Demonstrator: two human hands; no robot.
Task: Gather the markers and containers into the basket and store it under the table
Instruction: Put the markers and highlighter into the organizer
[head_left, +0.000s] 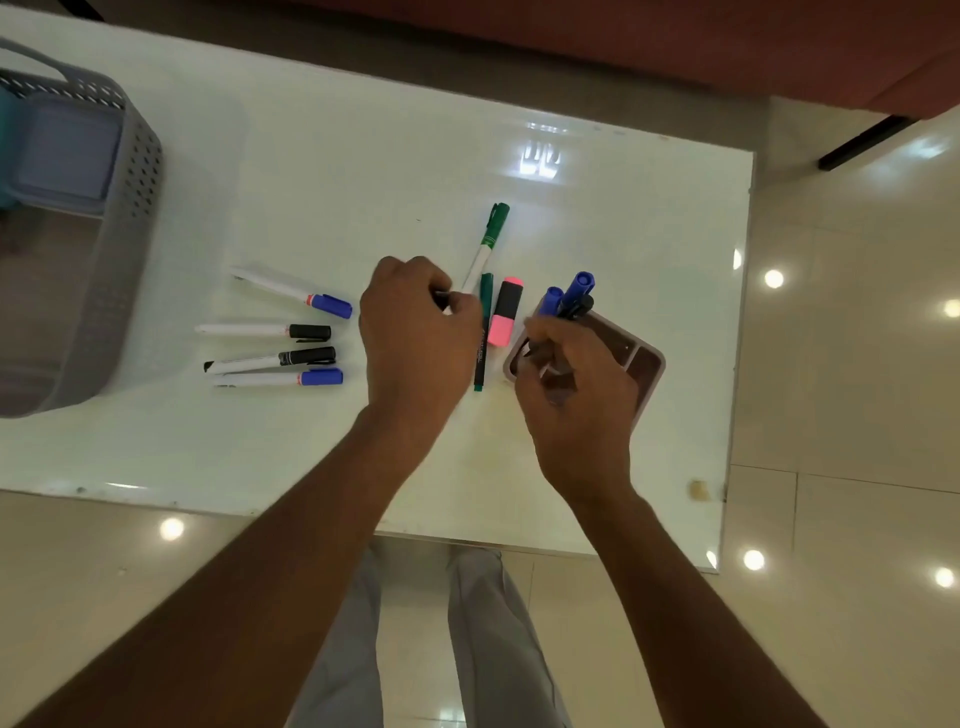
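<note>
My left hand (415, 322) is closed around the white end of a green-capped marker (488, 239) in the middle of the white table (322, 171). My right hand (576, 384) grips a bunch of blue and black markers (571, 296) over a brown divided holder (644, 364). Between the hands lie a dark green pen (484, 332) and a pink highlighter (505, 312). To the left lie several white markers: a blue-capped one (296, 293), a black-capped one (265, 331), another black one (275, 359) and another blue one (280, 378). The grey perforated basket (140, 171) stands at the far left.
Inside the basket sits a pale purple container (67, 156) beside something teal. The table's near edge is just in front of my legs (483, 639). Glossy tiled floor surrounds the table, and a reddish-brown surface (675, 41) runs along the far side.
</note>
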